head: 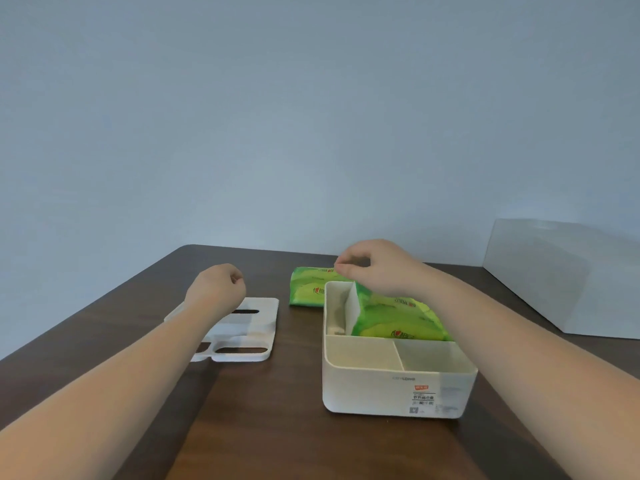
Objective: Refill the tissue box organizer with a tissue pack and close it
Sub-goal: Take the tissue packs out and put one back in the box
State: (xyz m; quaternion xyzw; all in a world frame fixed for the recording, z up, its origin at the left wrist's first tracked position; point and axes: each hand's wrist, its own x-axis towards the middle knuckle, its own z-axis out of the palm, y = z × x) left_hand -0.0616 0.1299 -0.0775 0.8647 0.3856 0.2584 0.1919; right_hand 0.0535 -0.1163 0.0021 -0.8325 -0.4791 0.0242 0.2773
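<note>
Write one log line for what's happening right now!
tissue pack: in organizer | lid: off, on table | right hand: above pack | left hand: over lid

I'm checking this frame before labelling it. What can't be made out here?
- Head view: whether the right hand pinches anything; its curled fingers hide it.
- Label on the organizer: print too small.
- Lid: near-left part hidden by the left hand and forearm.
- Second tissue pack: right end hidden by the organizer.
</note>
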